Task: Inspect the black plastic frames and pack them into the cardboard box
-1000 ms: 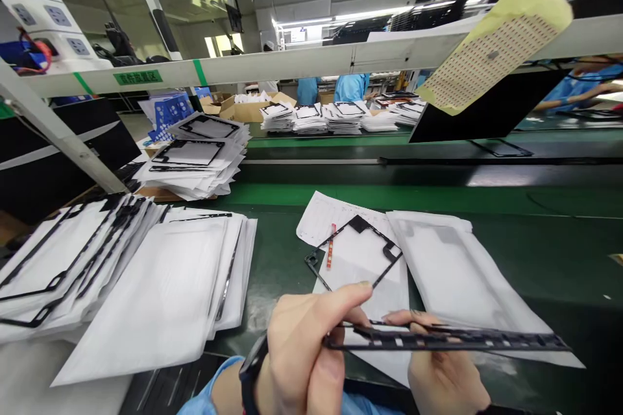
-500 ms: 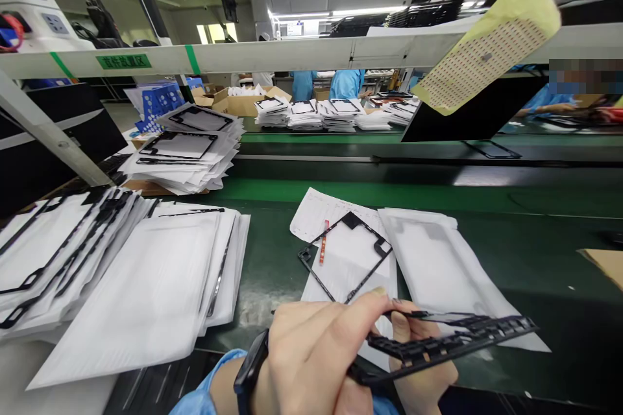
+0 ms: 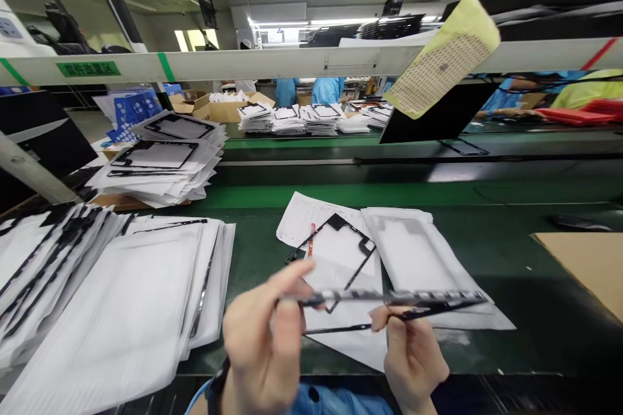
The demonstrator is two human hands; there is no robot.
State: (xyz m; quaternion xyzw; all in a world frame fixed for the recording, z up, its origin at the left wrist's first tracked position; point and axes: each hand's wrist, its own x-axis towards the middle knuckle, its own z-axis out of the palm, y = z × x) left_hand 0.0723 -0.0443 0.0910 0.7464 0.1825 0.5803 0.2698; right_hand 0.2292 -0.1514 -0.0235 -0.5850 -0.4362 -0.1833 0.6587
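Note:
A thin black plastic frame [image 3: 438,306] is held nearly edge-on in front of me, smeared by motion. Its left end lies between the thumb and fingers of my left hand [image 3: 263,337]. My right hand [image 3: 413,353] pinches its lower edge near the middle. Beyond my hands, a second black frame [image 3: 361,267] rests on white sheets, with a dark square patch at its top corner. Close to that frame's left side is a small red strip [image 3: 311,238]. To the right, a translucent white sleeve [image 3: 413,253] lies with a dark shape showing through.
Stacks of white sleeves with black frames stand at left, one in front [image 3: 160,279] and one farther back [image 3: 165,168]. A cardboard sheet [image 3: 584,266] lies at right. A yellow label sheet [image 3: 440,65] hangs from the white rail [image 3: 263,63]. Co-workers in blue are beyond.
My hands have drawn apart, the left one moving left. The held frame has turned from tilted to nearly level. The camera view has swung rightward.

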